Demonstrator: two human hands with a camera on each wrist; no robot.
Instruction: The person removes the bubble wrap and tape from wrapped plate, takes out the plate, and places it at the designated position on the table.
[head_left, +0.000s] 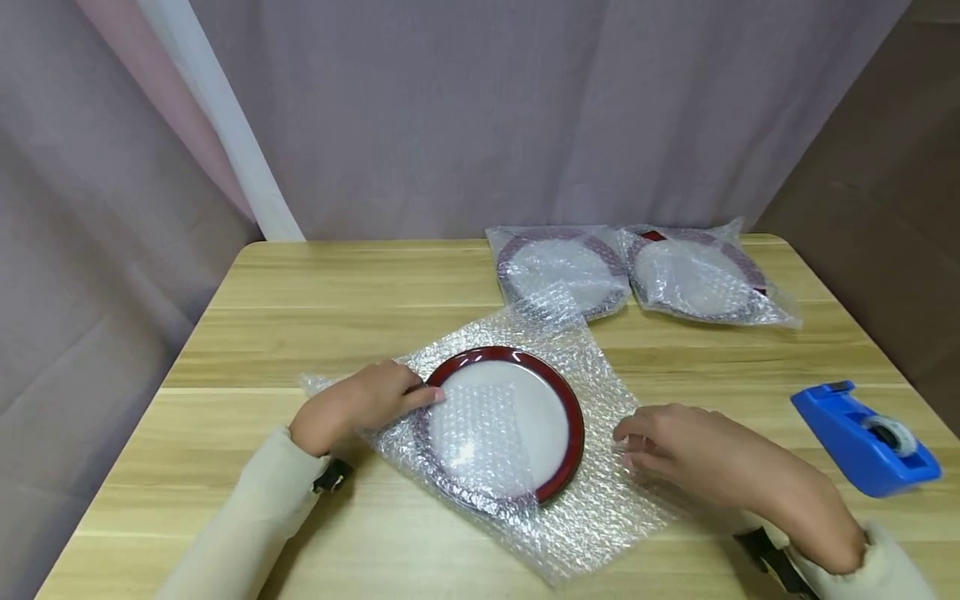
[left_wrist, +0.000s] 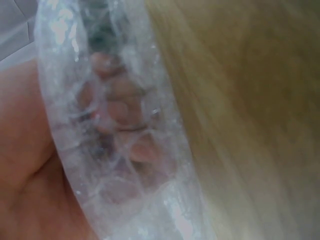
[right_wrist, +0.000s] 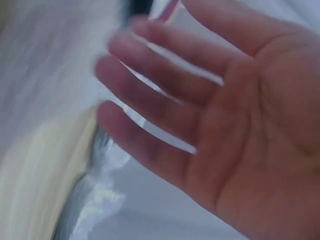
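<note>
A white plate with a dark red rim point(head_left: 551, 400) lies on a sheet of bubble wrap point(head_left: 600, 417) at the middle of the table. One flap of the wrap covers the plate's left and lower part. At the plate's left edge my left hand point(head_left: 367, 398) holds the wrap, thumb over the rim; through the clear film point(left_wrist: 165, 200) its curled fingers point(left_wrist: 120, 112) show in the left wrist view. My right hand point(head_left: 697, 450) hovers by the wrap's right side, holding nothing. Its fingers point(right_wrist: 155, 80) are spread and loosely extended in the right wrist view.
Two bubble-wrapped plates lie side by side at the back, one in the middle point(head_left: 562, 271) and another at the right point(head_left: 697, 275). A blue tape dispenser point(head_left: 855, 442) with a roll of clear tape stands at the wooden table's point(head_left: 247, 333) right. Curtains hang behind.
</note>
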